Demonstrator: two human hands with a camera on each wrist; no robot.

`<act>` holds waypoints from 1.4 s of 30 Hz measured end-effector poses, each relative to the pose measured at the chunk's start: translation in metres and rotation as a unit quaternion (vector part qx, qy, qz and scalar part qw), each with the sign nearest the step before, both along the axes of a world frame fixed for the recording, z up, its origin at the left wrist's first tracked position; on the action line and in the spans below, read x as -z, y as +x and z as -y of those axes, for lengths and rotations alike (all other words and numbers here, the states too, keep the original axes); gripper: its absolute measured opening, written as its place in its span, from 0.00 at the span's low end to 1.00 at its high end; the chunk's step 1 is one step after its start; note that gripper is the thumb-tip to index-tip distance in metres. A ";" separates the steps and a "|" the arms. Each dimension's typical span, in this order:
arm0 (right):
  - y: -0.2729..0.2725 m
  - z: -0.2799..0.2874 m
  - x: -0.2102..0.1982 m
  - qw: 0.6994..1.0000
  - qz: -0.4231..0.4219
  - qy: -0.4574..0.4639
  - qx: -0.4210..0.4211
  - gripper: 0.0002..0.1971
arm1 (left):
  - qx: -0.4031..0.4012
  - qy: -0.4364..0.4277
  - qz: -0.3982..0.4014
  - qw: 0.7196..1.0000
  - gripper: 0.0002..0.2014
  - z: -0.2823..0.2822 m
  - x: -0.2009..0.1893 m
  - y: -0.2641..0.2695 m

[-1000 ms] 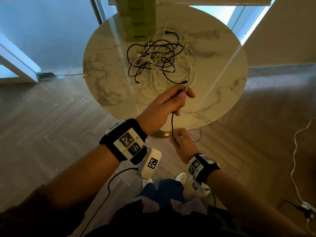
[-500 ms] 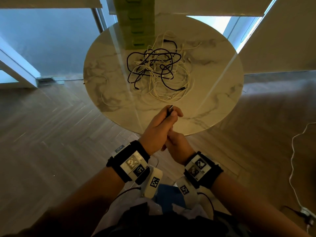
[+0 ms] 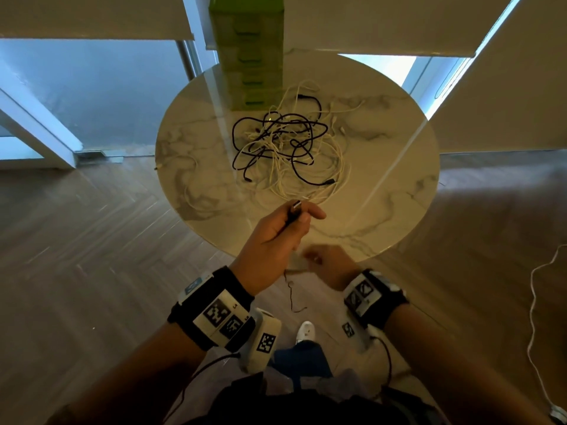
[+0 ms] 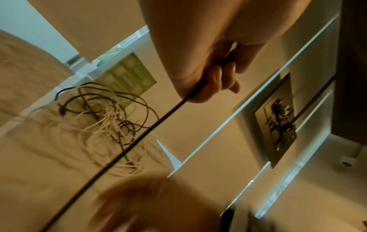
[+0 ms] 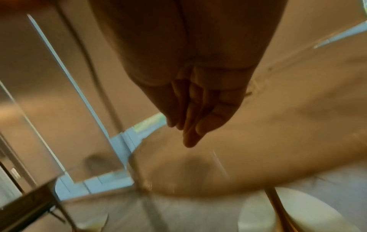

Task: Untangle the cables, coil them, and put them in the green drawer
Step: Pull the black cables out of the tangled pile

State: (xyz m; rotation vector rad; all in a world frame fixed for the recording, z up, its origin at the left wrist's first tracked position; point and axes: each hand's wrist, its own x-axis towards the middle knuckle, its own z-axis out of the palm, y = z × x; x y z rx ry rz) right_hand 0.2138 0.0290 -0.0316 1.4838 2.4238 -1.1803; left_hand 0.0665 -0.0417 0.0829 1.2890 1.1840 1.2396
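Observation:
A tangle of black and white cables (image 3: 285, 148) (image 4: 111, 117) lies mid-table on the round marble table (image 3: 383, 210). Behind it at the far edge stands the green drawer unit (image 3: 250, 50) (image 4: 127, 78), drawers closed. My left hand (image 3: 285, 228) (image 4: 208, 78) grips one black cable (image 4: 119, 157) just behind its USB plug (image 3: 296, 207), above the near table edge. The cable's slack hangs below the hand (image 3: 290, 292). My right hand (image 3: 325, 262) (image 5: 190, 125), blurred by motion, is lower right of the left hand with straight fingers and nothing visible in them.
A white cable (image 3: 534, 302) trails over the wooden floor at the right. My shoe (image 3: 306, 331) shows below the hands. Glass doors and window frames stand behind the table. A framed picture (image 4: 276, 125) hangs on a wall.
My left hand drew the black cable's plug end back from the tangle toward my body. The right hand met it half a second ago and has since moved off to the right.

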 end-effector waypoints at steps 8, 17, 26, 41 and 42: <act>-0.033 -0.117 -0.039 0.987 -0.108 0.101 0.055 0.10 | -0.073 -0.084 0.013 0.994 0.13 -0.021 0.030 0.007; -0.050 -0.171 0.009 0.997 0.068 0.040 -0.017 0.18 | -0.150 -0.118 0.029 0.981 0.12 -0.043 0.048 0.009; 0.013 -0.134 -0.081 0.915 -0.297 0.270 0.047 0.05 | -0.146 -0.187 0.142 0.961 0.14 -0.075 0.039 -0.001; 0.034 -0.070 -0.070 0.949 -0.281 0.062 0.127 0.12 | -0.076 -0.195 0.018 0.978 0.11 -0.099 0.048 0.019; 0.025 -0.075 -0.078 0.952 -0.282 0.016 0.118 0.13 | -0.051 -0.191 -0.016 0.980 0.10 -0.094 0.051 0.024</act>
